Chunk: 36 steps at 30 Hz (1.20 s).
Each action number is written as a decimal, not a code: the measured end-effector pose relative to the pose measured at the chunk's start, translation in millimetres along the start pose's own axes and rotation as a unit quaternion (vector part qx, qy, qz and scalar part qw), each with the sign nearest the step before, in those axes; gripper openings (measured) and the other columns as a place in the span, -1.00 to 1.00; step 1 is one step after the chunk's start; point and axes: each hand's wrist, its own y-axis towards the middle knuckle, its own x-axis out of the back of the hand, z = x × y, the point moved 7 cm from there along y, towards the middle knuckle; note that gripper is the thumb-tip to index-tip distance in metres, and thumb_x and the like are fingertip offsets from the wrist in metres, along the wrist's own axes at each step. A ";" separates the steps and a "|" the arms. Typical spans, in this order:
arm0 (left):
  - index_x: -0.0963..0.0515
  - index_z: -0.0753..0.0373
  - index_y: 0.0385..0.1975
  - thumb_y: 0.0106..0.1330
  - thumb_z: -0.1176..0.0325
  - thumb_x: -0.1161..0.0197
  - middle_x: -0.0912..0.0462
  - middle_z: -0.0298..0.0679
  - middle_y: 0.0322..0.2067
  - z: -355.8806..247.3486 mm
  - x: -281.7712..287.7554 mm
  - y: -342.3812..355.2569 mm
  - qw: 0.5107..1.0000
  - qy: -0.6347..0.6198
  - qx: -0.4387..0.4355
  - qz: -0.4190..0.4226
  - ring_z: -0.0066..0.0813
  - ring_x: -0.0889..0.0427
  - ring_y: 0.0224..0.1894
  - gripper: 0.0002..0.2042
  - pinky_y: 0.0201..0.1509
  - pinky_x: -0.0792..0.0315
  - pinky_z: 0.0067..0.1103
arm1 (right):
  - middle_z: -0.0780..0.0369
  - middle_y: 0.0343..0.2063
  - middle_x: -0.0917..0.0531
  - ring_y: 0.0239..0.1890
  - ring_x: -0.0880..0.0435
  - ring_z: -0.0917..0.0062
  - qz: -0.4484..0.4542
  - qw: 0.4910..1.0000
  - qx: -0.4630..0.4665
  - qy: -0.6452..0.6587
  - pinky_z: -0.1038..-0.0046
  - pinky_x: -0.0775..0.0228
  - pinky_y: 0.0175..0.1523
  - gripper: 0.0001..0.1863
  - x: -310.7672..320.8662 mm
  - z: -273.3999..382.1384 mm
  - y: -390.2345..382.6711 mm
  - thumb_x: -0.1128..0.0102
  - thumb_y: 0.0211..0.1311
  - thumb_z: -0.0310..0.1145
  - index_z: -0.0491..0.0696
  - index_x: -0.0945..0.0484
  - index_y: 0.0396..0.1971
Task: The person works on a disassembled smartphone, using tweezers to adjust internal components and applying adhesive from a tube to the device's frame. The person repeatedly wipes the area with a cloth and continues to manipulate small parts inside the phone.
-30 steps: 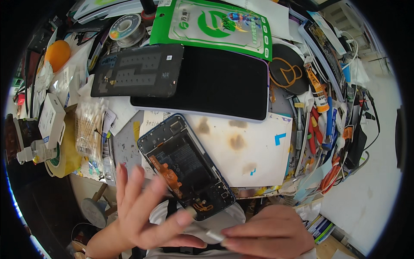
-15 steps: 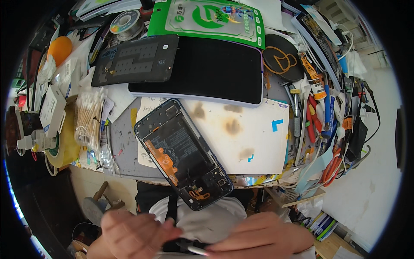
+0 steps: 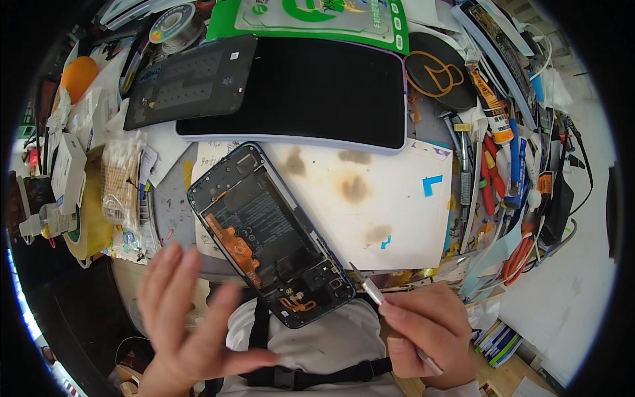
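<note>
An opened phone (image 3: 268, 231) lies tilted at the table's front edge, its battery, orange flex cable and dark inner parts showing, its lower end jutting past the edge. My right hand (image 3: 430, 331) pinches a slim silver pen-shaped tool with a thin dark tip (image 3: 372, 288); whether it is a knife or a screwdriver I cannot tell. That tip points up beside the phone's lower right corner, apart from it or barely off it. To the phone's left, my left hand (image 3: 182, 324) is spread with nothing in it, its fingers blurred by motion.
White stained paper (image 3: 410, 225) lies under the phone. Behind it are a large dark-screened device (image 3: 317, 92), a black back panel (image 3: 192, 83) and a green packet (image 3: 304, 20). Cotton swabs (image 3: 122, 178) stand left; pliers (image 3: 489, 169), an orange-labelled tube (image 3: 493, 109) and cables crowd the right.
Both hands have risen from my lap toward the phone and spread apart. My left hand has opened; the right now points the silver tool up at the phone. The whole view has shifted slightly.
</note>
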 end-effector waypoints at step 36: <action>-0.53 0.04 0.32 0.26 -0.47 -0.13 -0.48 0.21 0.30 -19.5 -47.1 40.4 0.999 0.031 -0.005 0.023 0.22 -0.42 0.39 -0.19 0.46 -0.14 0.11 | 0.07 -0.13 -0.74 -0.22 -0.75 0.27 0.001 1.000 0.026 -0.002 0.39 -0.64 -0.17 -0.67 -10.3 -2.2 -3.2 -0.42 0.10 -0.53 -0.19 -0.72 -0.09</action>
